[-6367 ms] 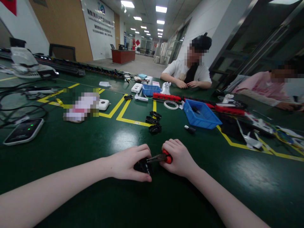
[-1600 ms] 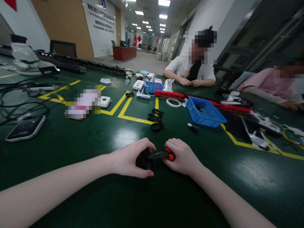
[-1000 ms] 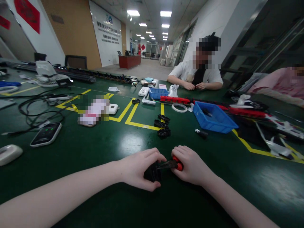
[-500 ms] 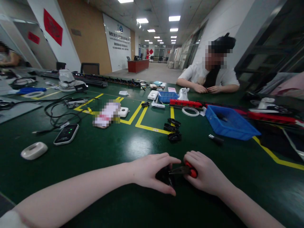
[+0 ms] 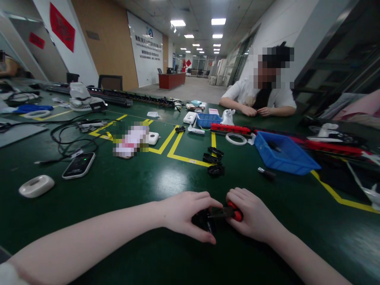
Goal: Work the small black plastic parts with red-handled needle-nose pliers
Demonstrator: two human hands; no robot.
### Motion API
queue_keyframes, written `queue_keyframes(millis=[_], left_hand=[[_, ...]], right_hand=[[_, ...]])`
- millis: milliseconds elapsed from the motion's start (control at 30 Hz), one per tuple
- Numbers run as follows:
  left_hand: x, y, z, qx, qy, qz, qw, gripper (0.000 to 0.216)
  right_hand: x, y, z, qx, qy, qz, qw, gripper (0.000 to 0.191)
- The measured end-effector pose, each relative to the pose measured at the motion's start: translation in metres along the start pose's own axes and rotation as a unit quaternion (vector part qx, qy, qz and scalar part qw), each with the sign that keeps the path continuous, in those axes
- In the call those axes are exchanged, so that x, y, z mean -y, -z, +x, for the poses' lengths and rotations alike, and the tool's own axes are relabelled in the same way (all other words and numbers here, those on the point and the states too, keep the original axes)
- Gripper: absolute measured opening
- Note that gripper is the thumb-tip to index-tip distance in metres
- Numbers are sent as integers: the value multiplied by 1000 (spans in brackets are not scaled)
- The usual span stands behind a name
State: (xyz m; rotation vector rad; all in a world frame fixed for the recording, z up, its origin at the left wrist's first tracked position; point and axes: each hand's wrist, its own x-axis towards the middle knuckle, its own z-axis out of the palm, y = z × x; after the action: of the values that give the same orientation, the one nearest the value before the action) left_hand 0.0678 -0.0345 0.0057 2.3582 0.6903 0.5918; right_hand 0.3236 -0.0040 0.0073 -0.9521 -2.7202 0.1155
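My right hand (image 5: 249, 213) is wrapped round the red handles of a pair of pliers (image 5: 221, 213), their dark jaws pointing left. Those jaws reach a small black part (image 5: 203, 221) that my left hand (image 5: 188, 213) holds between thumb and fingers. Much of the black part is hidden in the left hand, so its kind cannot be made out. Beyond my hands, several similar-looking black pieces (image 5: 215, 160) lie in a row by a yellow tape line. A short black stick with a silver tip (image 5: 266, 173) rests to their right.
A blue tray (image 5: 285, 154) stands at right, before red strips (image 5: 231, 128). A phone (image 5: 132, 142), a black-faced device (image 5: 79, 165), a white oval case (image 5: 37, 186) and loose cables (image 5: 62, 136) lie at left. Across the table sits a person (image 5: 258, 91) with hands on the tabletop.
The view has shifted slightly, so the table things appear a little further left. Both hands keep their holds on the black part and the pliers.
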Motion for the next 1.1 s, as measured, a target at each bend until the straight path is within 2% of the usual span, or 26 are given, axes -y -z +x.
queue_keyframes(millis=[300, 667, 1100], left_hand=[[0, -4, -1, 2, -18, 34, 999, 72], [-2, 0, -2, 1, 27, -48, 998, 75], [-3, 3, -2, 3, 42, -64, 997, 77]], right_hand=[[3, 2, 0, -5, -4, 7, 1000, 13], [3, 2, 0, 4, -12, 12, 1000, 14], [2, 1, 0, -26, -14, 7, 1000, 12]])
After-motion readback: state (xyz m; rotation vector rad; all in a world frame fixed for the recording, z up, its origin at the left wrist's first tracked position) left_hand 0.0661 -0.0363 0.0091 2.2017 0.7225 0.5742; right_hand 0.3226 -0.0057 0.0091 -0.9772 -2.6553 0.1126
